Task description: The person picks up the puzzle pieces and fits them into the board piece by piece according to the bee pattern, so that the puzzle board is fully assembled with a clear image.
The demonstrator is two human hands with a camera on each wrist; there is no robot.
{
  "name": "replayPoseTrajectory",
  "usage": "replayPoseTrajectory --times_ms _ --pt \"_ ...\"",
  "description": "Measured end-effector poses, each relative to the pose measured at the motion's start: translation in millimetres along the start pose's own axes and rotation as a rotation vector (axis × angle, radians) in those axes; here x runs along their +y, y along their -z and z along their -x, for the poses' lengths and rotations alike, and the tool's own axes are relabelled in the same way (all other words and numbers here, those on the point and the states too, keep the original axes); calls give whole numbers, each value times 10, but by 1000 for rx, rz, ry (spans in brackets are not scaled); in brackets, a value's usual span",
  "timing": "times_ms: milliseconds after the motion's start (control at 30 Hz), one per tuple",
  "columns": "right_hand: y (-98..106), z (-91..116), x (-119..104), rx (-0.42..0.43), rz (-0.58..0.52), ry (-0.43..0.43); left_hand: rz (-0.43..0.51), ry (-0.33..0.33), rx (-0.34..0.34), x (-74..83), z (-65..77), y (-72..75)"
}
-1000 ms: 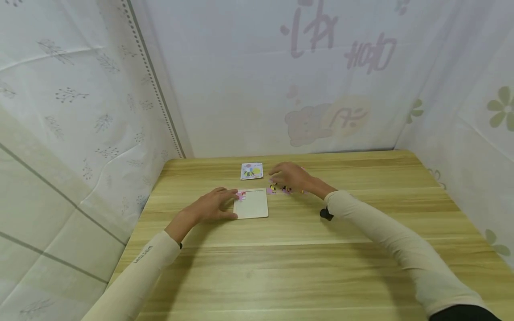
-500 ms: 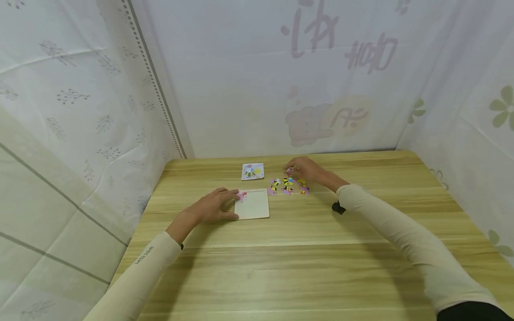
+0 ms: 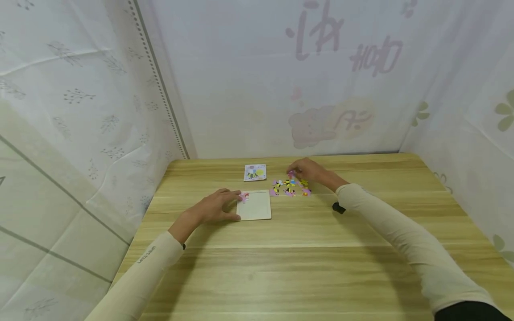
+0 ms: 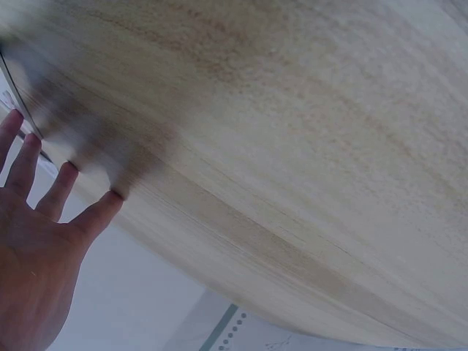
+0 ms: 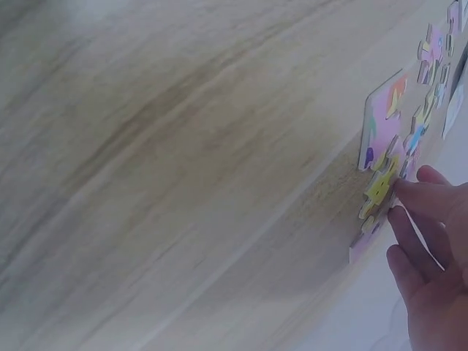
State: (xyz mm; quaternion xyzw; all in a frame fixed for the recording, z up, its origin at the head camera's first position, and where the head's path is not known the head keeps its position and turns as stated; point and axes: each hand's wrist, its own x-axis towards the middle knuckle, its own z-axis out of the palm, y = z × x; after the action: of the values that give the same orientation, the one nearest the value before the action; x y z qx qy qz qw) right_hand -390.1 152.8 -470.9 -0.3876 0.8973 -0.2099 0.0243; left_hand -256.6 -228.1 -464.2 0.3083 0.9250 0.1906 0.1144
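Our right hand (image 3: 307, 170) has shifted to far side of loose jigsaw pieces (image 3: 289, 192), fingertips at pink piece (image 3: 291, 174); cannot tell if pinched. Our left hand (image 3: 212, 207), fingers spread, touches puzzle board (image 3: 255, 209), mostly unfilled beyond corner piece (image 3: 244, 197).

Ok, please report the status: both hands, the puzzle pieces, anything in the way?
Left hand touching board, left side. Right hand at pink piece, grip unclear. One piece on board. Loose pieces between right hand and board.
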Motion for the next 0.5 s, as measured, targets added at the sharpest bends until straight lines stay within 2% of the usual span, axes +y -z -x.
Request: replayPoseTrajectory --times_ms 333,500 --pt "-18 -55 -48 -6 0 -60 -5 4 -3 1 -7 -13" --pt "-37 -68 -57 -14 -30 -49 -14 2 7 0 -8 -5"
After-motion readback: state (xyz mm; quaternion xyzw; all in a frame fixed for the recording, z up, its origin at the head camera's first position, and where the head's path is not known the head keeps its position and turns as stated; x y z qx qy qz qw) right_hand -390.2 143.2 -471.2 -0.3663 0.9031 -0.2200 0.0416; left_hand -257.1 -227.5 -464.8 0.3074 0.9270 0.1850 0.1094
